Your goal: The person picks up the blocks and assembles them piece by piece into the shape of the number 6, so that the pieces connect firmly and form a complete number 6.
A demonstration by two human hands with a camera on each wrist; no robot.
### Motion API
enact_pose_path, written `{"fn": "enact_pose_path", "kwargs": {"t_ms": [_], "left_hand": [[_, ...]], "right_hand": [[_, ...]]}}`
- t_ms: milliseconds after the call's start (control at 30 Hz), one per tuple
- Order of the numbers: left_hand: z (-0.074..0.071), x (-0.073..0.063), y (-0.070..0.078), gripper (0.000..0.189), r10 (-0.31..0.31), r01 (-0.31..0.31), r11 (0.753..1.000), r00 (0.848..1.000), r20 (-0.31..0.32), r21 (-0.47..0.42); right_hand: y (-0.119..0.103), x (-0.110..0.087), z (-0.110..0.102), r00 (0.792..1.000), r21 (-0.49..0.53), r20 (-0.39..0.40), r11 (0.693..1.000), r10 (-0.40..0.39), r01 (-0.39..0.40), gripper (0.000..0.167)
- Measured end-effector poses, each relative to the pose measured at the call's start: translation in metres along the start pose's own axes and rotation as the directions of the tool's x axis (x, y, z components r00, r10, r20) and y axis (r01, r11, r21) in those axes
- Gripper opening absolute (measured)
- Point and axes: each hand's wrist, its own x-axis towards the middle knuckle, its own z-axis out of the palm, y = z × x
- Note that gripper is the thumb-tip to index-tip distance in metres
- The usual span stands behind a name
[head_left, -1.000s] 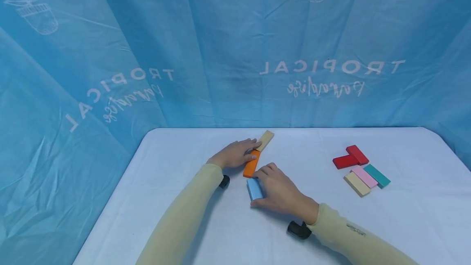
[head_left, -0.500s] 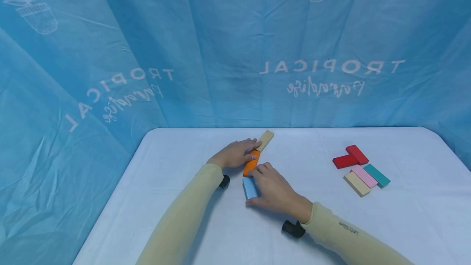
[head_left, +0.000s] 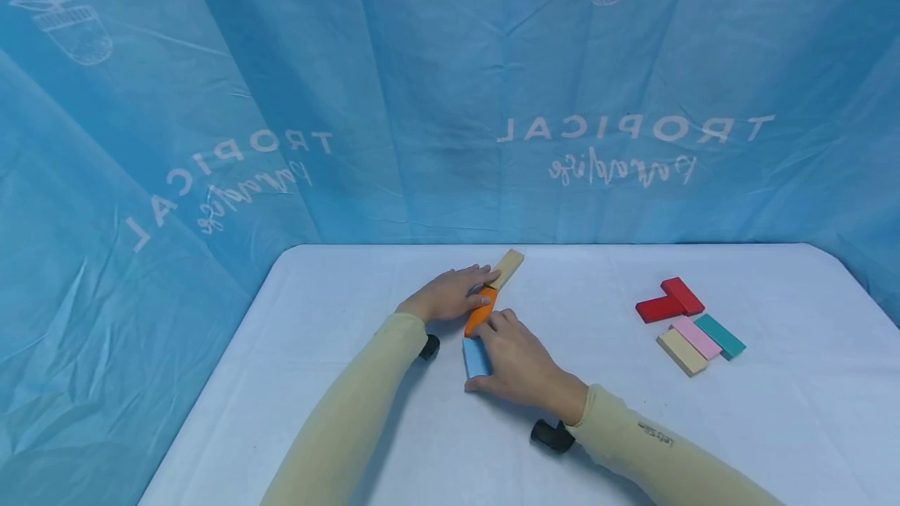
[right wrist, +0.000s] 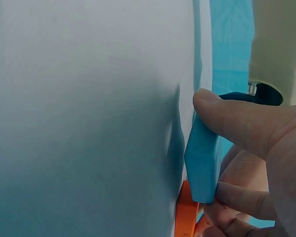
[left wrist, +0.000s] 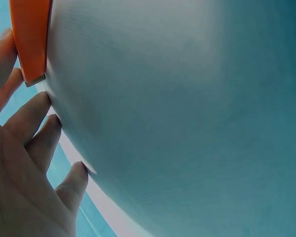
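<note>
My right hand [head_left: 526, 361] pinches a light blue block [head_left: 475, 358] by its ends, thumb at the near end and fingertips at the far end. That blue block [right wrist: 203, 158] adjoins the orange block [right wrist: 186, 212] in the right wrist view; I cannot tell whether they touch. My left hand [head_left: 446, 293] rests at the orange block [head_left: 478, 318], thumb and a finger against it, other fingers spread and fairly straight. In the left wrist view the orange block [left wrist: 30, 39] lies beside these fingers. A natural wood block [head_left: 509, 264] continues the line beyond, its near end partly under the left fingers.
On the right of the white table [head_left: 576, 279] lie two red blocks [head_left: 659, 308], a teal block [head_left: 720, 336], a pink block [head_left: 696, 337] and a beige block [head_left: 682, 352]. A blue printed curtain [head_left: 450, 100] hangs behind the table's far edge.
My right hand has slid left with the light blue block, bringing it in line below the orange block's near end. My left hand has stayed in place.
</note>
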Motion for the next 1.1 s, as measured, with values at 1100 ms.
{"fn": "enact_pose_path", "kwargs": {"t_ms": [1100], "left_hand": [[-0.0003,-0.0006,0.0025,0.055,-0.019,0.019,1.000,1.000,-0.006,-0.004]], "right_hand": [[-0.0061,0.0039,0.0082,0.998,-0.045,-0.008,0.997,0.057,-0.057,0.073]]}}
